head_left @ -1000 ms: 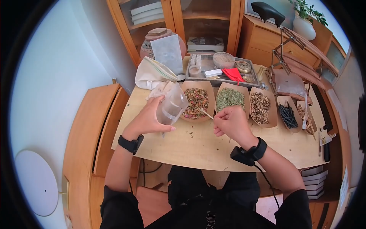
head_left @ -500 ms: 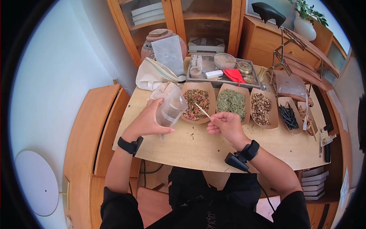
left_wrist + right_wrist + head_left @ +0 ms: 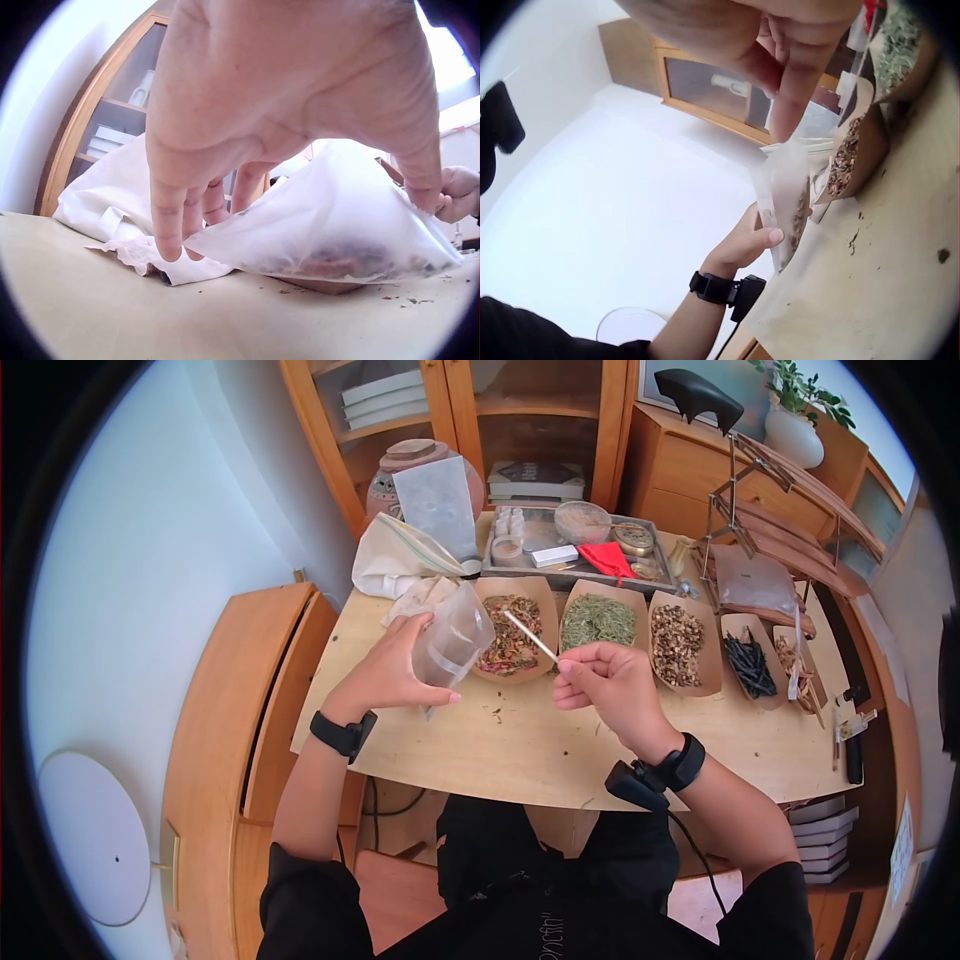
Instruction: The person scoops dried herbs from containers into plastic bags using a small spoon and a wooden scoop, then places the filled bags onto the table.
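Observation:
In the head view my left hand [image 3: 385,670] grips a translucent pouch [image 3: 455,638] between thumb and fingers. Dark and reddish dried bits lie along the bottom of the pouch in the left wrist view. My right hand [image 3: 610,685] pinches the near end of a thin pale wooden stick [image 3: 531,637]. The stick's far end slants up to the left, overlapping the paper tray of dried petals and leaves [image 3: 518,623] in this view. Right of that stands a paper tray of dried green herb [image 3: 598,622], just beyond the right hand.
Paper trays of brown chopped pieces [image 3: 680,645], dark strips [image 3: 748,663] and pale slices [image 3: 795,670] stand to the right. Behind is a grey tray [image 3: 560,577] with jars and a red pouch [image 3: 606,560]. A cream cloth bag [image 3: 400,558] lies back left.
The stick's far end has swung up and away from the petals. My right hand shifted left, then back right. My left hand holds the pouch in nearly the same place.

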`<state>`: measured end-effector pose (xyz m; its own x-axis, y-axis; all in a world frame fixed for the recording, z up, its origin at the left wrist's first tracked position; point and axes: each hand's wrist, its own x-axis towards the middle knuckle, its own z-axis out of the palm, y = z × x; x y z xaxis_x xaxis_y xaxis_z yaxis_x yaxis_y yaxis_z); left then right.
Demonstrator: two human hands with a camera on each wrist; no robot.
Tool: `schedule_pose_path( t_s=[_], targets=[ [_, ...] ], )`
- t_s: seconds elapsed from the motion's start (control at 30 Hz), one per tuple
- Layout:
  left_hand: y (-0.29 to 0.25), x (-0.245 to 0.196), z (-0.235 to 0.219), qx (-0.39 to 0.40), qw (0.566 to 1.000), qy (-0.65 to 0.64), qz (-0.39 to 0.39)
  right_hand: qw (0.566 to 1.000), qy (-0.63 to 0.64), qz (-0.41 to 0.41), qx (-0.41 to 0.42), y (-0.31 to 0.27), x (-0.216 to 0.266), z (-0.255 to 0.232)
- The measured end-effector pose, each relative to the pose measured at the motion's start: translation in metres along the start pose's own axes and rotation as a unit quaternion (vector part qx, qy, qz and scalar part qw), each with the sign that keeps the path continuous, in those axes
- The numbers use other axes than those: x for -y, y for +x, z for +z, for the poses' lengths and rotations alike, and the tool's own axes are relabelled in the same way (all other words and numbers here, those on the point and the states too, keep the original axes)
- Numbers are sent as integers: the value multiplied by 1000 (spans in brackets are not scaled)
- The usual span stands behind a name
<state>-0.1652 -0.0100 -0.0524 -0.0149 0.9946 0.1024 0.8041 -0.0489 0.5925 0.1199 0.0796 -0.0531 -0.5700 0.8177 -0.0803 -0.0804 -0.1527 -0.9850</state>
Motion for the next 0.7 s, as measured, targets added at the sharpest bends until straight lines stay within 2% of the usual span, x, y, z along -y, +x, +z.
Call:
schedule_pose_path(
  t_s=[0.07, 0.1, 0.13, 0.2, 0.23, 0.3, 0.33, 0.4, 0.5, 0.63, 0.7],
  targets=[
    [2, -3, 1, 2, 1000, 0, 2, 993, -74, -65, 69, -5, 2, 5],
    [3, -5, 1, 5, 1000, 4, 5, 987, -124, -72, 73, -7, 3, 8],
    [3, -6, 1, 7, 1000, 8, 6, 987, -124, -72, 73, -10, 4, 11],
    [3, -7, 1, 6, 1000, 8, 5, 964, -204, -170, 10, -15, 10, 15],
    [2, -6, 1, 4, 1000, 7, 3, 964, -205, -170, 13, -15, 13, 15],
    [-1, -3, 0, 0, 1000, 1, -1, 982, -151, -102, -44, -12, 19, 11],
    [-2, -1, 0, -1, 1000, -4, -2, 982, -151, -100, -44, -9, 20, 8],
    [-3, 5, 1, -7, 1000, -1, 9, 987, -154, -27, -38, -2, 21, 5],
    [-6, 6, 0, -12, 1000, 1, 15, 984, -177, 11, -35, 7, 17, 6],
    [-8, 3, -2, -7, 1000, -10, 0, 984, -174, 21, -32, 23, 0, 8],
    [-9, 4, -2, -8, 1000, -6, -2, 995, -99, 30, -15, 29, -10, 7]
  ],
)
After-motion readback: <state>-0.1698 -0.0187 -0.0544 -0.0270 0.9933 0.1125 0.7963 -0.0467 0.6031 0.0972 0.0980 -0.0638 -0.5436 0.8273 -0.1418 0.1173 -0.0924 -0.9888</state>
